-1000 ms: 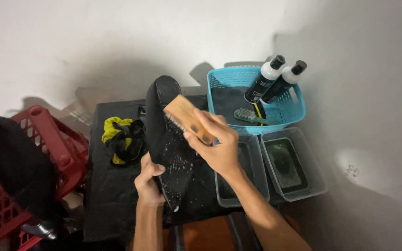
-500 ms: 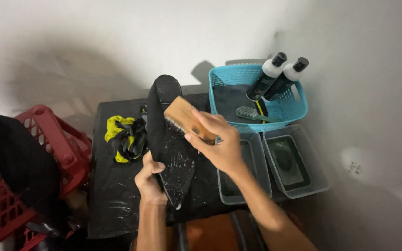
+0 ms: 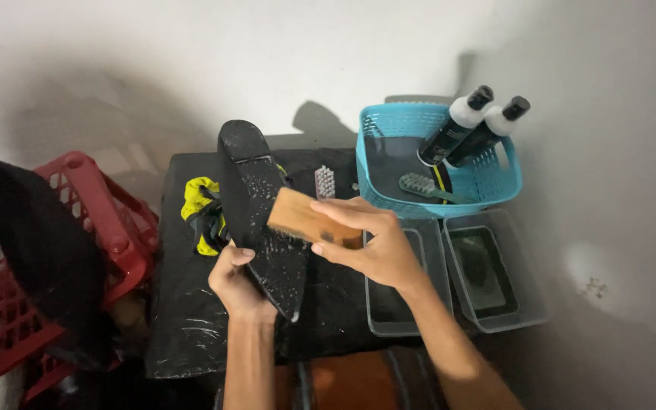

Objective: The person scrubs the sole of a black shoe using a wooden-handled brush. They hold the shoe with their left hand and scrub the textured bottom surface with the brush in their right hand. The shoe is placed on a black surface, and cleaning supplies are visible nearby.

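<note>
My left hand [image 3: 238, 282] grips the lower edge of a black shoe insole [image 3: 256, 205], held upright and tilted over a black-covered table [image 3: 184, 319]. White foam specks dot the insole's surface. My right hand [image 3: 370, 241] holds a wooden-backed brush [image 3: 301, 220] pressed against the middle of the insole. A yellow and black cloth [image 3: 200, 209] lies on the table just left of the insole.
A blue plastic basket [image 3: 495, 178] at the back right holds two black bottles with white shoulders [image 3: 457, 125] and a small brush [image 3: 423, 184]. Two clear trays [image 3: 529, 300] sit in front of it. Another small white brush [image 3: 324, 182] lies on the table. A red crate [image 3: 115, 243] with dark fabric stands at left.
The brush has slid down the insole from near its upper part to its middle. My left hand keeps its grip on the lower edge.
</note>
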